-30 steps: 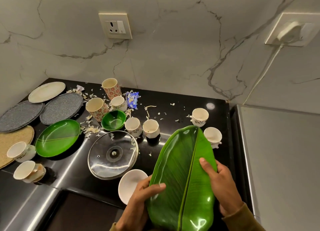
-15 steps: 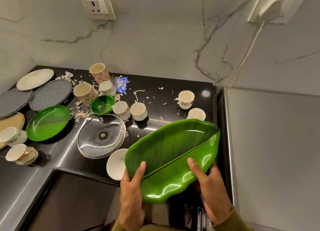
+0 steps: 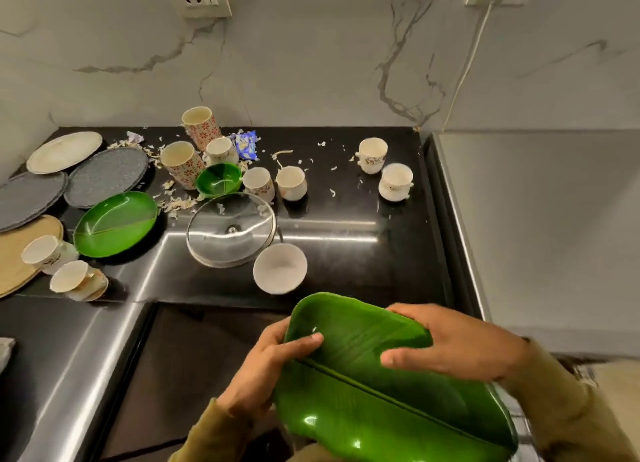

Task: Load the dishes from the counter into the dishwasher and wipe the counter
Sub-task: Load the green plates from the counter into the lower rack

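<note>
- Below the desk (image 3: pixel 346 254) edge, I held the green leaf tray (image 3: pixel 381 392) between both hands.
- My left hand (image 3: pixel 263 368) gripped its left end; my right hand (image 3: pixel 453 344) curled over its far rim.
- Its long axis ran down to my right.

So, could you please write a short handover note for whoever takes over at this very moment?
Both hands hold the large green leaf platter, below the counter edge: left hand grips its near-left rim, right hand its far end.
On the counter: a smaller green plate, green bowl, glass lid, white bowl, cups and scattered scraps.
Done: platter lifted off.
Left: rack it, load the rest, wipe.
</note>
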The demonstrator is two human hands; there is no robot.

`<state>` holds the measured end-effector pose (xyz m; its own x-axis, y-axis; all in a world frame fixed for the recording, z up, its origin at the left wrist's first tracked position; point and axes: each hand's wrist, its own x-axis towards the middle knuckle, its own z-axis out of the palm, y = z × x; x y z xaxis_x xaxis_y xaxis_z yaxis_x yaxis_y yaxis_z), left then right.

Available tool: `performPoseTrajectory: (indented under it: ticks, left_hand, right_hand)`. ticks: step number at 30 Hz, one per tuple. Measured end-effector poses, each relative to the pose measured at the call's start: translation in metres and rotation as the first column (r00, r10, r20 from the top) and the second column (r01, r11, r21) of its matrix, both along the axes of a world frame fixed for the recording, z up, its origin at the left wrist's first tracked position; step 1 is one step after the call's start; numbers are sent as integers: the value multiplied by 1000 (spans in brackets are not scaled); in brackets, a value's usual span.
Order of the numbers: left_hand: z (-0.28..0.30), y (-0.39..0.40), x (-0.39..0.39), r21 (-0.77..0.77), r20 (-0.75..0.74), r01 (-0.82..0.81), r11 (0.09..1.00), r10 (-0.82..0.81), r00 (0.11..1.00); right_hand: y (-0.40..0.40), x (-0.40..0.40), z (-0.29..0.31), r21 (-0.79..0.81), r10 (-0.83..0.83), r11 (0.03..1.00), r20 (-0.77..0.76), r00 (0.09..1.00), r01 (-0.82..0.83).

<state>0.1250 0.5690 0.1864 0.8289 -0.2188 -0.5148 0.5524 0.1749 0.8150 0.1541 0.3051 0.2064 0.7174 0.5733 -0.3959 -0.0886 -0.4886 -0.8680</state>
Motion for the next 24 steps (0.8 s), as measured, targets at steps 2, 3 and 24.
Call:
performPoseTrajectory:
  ticks: [2,3,24]
  left_hand:
    - [-4,5,-10,-33,-59,44,998,-46,997]
    - [-6,7,-15,-57,-93,41,998,-46,995]
    - [-19,-105,-184,-247,-346,-128,961,36,938]
  right_hand:
    - [13,-28,-15,13,-123,992,46,991,123]
    - [18,-43,-22,34,-206,978,34,978,205]
    - [6,-272,-45,107,-899,429,-42,435,897]
